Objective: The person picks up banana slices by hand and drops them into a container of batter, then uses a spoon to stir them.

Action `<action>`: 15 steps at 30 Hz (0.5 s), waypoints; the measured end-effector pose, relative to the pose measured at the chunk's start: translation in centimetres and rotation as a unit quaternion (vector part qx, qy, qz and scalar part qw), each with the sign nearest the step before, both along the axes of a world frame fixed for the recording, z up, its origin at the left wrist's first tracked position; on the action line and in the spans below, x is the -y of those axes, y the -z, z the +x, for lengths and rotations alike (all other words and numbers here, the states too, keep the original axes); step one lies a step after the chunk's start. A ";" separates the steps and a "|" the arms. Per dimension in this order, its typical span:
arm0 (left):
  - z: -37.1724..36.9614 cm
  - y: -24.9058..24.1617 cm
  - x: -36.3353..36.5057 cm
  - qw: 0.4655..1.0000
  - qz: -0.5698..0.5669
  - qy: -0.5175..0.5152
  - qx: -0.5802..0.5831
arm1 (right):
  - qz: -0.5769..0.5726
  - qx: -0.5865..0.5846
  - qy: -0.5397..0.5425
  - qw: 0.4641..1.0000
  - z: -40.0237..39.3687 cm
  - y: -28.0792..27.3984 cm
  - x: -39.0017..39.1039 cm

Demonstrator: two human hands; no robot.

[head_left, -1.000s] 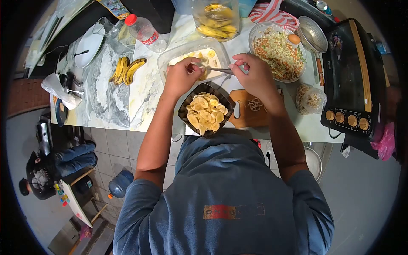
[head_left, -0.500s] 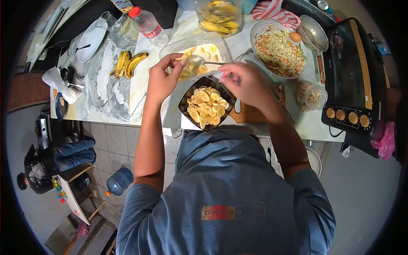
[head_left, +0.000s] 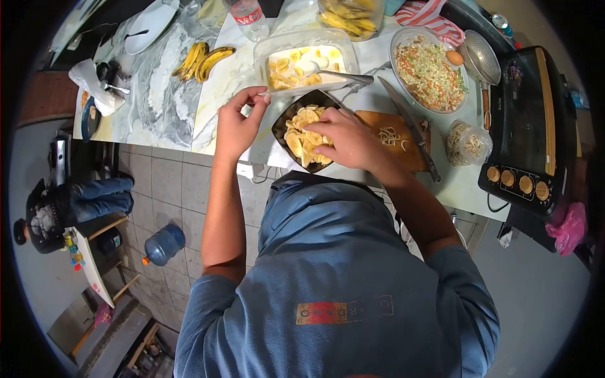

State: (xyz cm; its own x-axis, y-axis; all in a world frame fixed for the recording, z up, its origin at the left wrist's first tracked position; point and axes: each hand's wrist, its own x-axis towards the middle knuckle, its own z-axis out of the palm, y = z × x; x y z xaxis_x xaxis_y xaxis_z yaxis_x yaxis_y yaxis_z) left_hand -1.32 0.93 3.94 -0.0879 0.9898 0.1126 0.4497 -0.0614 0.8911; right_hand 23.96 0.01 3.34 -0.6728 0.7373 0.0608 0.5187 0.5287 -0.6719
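My right hand (head_left: 346,137) reaches into a dark angular bowl (head_left: 280,133) heaped with banana slices (head_left: 299,133). Its thumb and fingers are apart and touch the slices. My left hand (head_left: 241,123) is raised at the near left corner of a clear plastic container (head_left: 353,51), thumb and fingertips pinched together. What they hold, if anything, is too small to make out. Inside the container, banana slices lie in white cream, and a metal spoon (head_left: 346,77) rests there with its handle over the near right side.
Right of the bowl, a knife (head_left: 409,120) lies across a wooden cutting board (head_left: 372,120). Beyond are a bowl of shredded vegetables (head_left: 428,75) with an egg (head_left: 454,58), a bagged food (head_left: 468,143) and a toaster oven (head_left: 517,120). Bananas (head_left: 201,61) lie left. A person (head_left: 69,208) stands far left.
My right hand has moved from the spoon handle down into the bowl of slices. The spoon now rests in the container. My left hand has drawn back from over the cream. The view has shifted.
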 end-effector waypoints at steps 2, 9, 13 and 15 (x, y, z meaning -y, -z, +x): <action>0.0 0.3 0.9 1.000 -0.008 -0.009 -0.002 | -0.002 0.017 -0.008 1.000 0.0 0.4 0.2; -0.4 1.1 2.9 0.999 -0.021 -0.024 0.005 | -0.033 0.065 0.002 0.997 -0.1 -0.5 -0.1; -0.5 1.1 3.4 0.999 -0.022 -0.031 0.004 | -0.029 0.072 0.009 0.997 -0.2 -0.6 -0.1; -0.5 1.2 3.5 0.999 -0.022 -0.032 -0.003 | -0.024 0.072 0.009 0.997 -0.1 -0.4 0.0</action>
State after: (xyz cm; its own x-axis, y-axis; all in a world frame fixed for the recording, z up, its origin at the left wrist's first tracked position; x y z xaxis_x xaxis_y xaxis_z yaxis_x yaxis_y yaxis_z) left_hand -1.80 -2.58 2.75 -0.1505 0.9862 0.0689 0.4562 0.0074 0.8899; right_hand 23.83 0.03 3.71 -0.6587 0.7491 -0.0708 0.6206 0.4876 -0.6141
